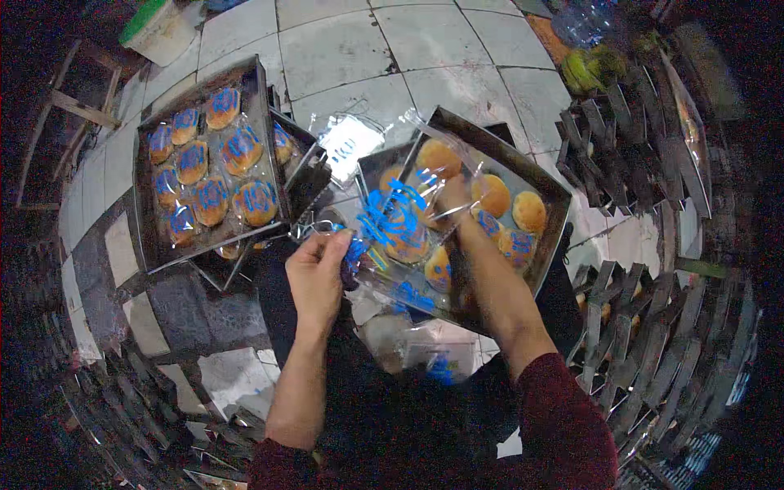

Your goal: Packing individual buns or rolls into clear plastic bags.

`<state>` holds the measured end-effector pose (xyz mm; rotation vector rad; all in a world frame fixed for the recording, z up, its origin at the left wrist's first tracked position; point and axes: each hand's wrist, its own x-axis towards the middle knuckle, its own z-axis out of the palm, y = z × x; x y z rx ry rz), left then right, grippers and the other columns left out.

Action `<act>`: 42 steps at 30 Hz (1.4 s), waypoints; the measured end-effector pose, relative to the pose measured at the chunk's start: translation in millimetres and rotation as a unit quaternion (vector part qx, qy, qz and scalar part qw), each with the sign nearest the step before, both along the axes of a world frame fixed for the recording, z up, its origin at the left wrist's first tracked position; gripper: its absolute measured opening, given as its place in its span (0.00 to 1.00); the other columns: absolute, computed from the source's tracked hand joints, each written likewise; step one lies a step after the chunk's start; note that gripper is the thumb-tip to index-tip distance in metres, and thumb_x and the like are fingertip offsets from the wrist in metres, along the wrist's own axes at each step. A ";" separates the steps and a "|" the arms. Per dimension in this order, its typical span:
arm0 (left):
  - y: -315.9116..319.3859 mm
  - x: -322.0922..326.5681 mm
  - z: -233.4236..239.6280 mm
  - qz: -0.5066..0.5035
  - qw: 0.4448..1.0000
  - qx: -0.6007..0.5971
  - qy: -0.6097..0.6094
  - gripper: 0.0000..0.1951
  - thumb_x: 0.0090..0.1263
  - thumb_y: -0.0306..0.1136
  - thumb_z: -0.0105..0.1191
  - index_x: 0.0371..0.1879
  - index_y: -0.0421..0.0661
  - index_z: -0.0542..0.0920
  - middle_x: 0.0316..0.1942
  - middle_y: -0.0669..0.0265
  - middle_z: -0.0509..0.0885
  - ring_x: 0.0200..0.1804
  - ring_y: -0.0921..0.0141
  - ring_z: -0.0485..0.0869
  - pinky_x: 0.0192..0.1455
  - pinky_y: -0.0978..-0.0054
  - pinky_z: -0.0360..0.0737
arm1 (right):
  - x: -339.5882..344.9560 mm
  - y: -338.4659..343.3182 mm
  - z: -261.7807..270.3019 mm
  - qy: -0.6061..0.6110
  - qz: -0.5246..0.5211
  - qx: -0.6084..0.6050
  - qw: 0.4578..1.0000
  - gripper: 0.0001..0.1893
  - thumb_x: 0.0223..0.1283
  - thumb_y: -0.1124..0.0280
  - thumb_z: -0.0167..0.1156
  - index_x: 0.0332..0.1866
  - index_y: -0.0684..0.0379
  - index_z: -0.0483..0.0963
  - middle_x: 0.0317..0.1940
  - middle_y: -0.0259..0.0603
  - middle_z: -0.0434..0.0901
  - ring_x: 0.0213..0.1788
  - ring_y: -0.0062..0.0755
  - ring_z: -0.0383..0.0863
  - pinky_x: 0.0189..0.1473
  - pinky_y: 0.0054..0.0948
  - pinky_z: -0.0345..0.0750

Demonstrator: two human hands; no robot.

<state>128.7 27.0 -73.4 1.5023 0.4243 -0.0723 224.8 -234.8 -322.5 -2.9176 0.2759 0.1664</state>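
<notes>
My left hand (318,260) pinches the edge of a clear plastic bag with blue print (392,214) between thumb and fingers. My right hand (450,196) reaches over the right metal tray (551,245), partly behind clear film, its fingers hard to see; whether it grips a bun cannot be told. Several round bread buns (490,195) lie in that tray, some under blue-printed film. To the left, another dark metal tray (208,260) holds several buns in blue-printed clear wrappers (211,199). A bright stack of printed bags (350,147) lies between the trays.
More metal trays are stacked under the left one. Piles of dark trays stand at the right (631,147), lower right (649,324) and lower left (128,404). A white bucket with a green rim (162,37) and a wooden frame (82,107) stand at the upper left on the tiled floor.
</notes>
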 end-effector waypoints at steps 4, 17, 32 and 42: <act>15.8 -1.2 -7.0 0.032 0.998 -0.048 0.009 0.08 0.61 0.32 0.57 0.26 0.38 0.79 0.21 0.75 0.75 0.24 0.85 0.67 0.26 0.88 0.63 | -42.4 58.7 26.7 -0.040 0.039 0.131 0.990 0.17 0.56 0.59 0.52 0.45 0.59 0.73 0.37 0.53 0.77 0.40 0.51 0.77 0.45 0.40 0.74; 3.7 -7.0 5.1 -0.188 0.977 0.083 -0.062 0.10 0.59 0.34 0.58 0.28 0.38 0.80 0.17 0.75 0.76 0.21 0.85 0.68 0.22 0.87 0.63 | -97.8 -26.9 270.4 -0.010 -0.146 0.799 0.583 0.23 0.61 0.55 0.49 0.52 0.63 0.65 0.47 0.41 0.74 0.48 0.33 0.74 0.50 0.33 0.74; -45.9 -125.8 78.7 -0.010 0.985 -0.170 -0.041 0.29 0.70 0.51 0.36 0.65 0.53 0.48 0.53 0.62 0.65 0.52 0.67 0.70 0.50 0.70 0.73 | -274.1 93.1 323.5 -0.146 0.064 0.470 0.868 0.30 0.53 0.64 0.60 0.59 0.65 0.58 0.52 0.52 0.70 0.56 0.42 0.70 0.58 0.37 0.66; -41.0 -137.6 134.0 -0.121 0.948 -0.233 -0.180 0.47 0.58 0.43 0.55 0.67 0.47 0.34 0.67 0.55 0.44 0.66 0.62 0.54 0.65 0.64 0.58 | -297.1 100.9 330.8 -0.164 0.380 0.525 0.744 0.58 0.43 0.24 0.33 0.66 0.69 0.40 0.67 0.62 0.37 0.70 0.56 0.38 0.67 0.47 0.41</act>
